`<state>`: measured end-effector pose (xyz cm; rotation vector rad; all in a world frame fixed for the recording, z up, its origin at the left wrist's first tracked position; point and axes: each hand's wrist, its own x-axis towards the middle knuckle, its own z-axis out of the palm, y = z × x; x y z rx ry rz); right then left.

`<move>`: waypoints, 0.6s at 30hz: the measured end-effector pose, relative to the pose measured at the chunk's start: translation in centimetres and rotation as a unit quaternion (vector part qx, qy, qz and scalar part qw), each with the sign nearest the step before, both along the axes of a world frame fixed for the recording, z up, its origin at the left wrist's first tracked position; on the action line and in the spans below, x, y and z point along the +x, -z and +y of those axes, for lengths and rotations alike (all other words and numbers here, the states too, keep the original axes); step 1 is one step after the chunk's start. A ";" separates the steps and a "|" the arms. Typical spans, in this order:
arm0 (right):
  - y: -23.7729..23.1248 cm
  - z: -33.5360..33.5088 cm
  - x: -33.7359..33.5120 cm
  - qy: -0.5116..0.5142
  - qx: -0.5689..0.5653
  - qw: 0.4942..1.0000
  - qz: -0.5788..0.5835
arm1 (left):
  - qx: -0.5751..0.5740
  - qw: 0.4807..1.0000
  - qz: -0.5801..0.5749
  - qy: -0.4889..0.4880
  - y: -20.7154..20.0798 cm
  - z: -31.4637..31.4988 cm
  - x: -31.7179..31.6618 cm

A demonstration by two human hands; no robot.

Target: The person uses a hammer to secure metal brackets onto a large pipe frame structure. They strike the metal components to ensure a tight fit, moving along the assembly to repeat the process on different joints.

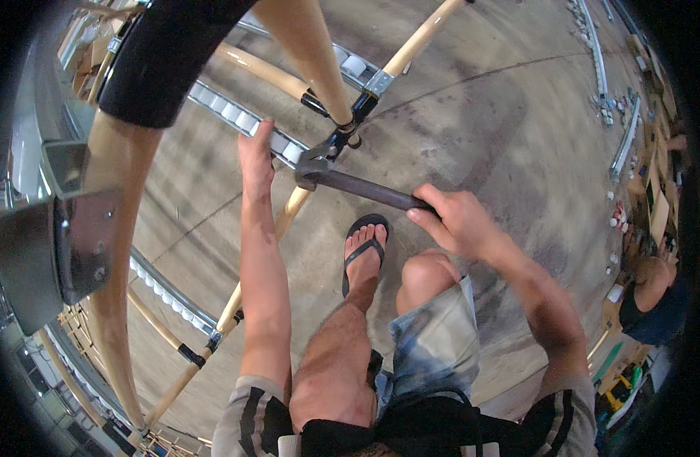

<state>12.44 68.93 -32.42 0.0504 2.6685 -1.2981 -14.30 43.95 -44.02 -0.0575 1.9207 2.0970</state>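
My right hand point(458, 221) is closed round the dark handle of a hammer point(373, 190). The hammer's metal head lies at the end of a roller track point(226, 111), by a black pipe joint point(339, 142). Around the track's edge, close to that end, my left hand point(256, 158) is wrapped with its thumb on top; its other fingers are mostly hidden. The track is a metal rail with white rollers. It meets a beige pipe point(293, 212) of the rack at the joint.
A thick beige upright point(121, 228) with a black sleeve point(167, 61) rises close on my left. Another roller track point(171, 293) crosses the lower left. Loose rails point(628, 137) and small parts lie on the floor at right, near cardboard point(658, 206) and another person point(655, 305).
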 end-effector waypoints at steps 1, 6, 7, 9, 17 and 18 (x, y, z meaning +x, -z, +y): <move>0.5 -0.1 0.9 0.006 -0.009 1.000 -0.012 | -0.006 1.000 -0.010 0.004 -0.2 0.1 0.1; 1.1 -1.4 5.5 0.200 -0.268 0.927 -0.172 | 0.003 1.000 0.000 -0.012 0.2 -0.3 0.0; 1.3 -1.6 5.8 0.250 -0.347 0.879 -0.213 | 0.011 1.000 0.008 -0.010 0.1 -0.4 0.0; 0.6 -2.6 5.0 0.321 -0.405 0.826 -0.226 | 0.023 1.000 0.006 -0.008 0.0 0.3 0.2; 2.6 -5.1 4.1 0.323 -0.479 0.783 -0.230 | 0.003 1.000 -0.012 -0.013 0.4 -0.5 -0.1; 2.9 -5.4 4.1 0.316 -0.470 0.792 -0.226 | 0.008 1.000 -0.002 -0.019 0.4 -0.3 0.0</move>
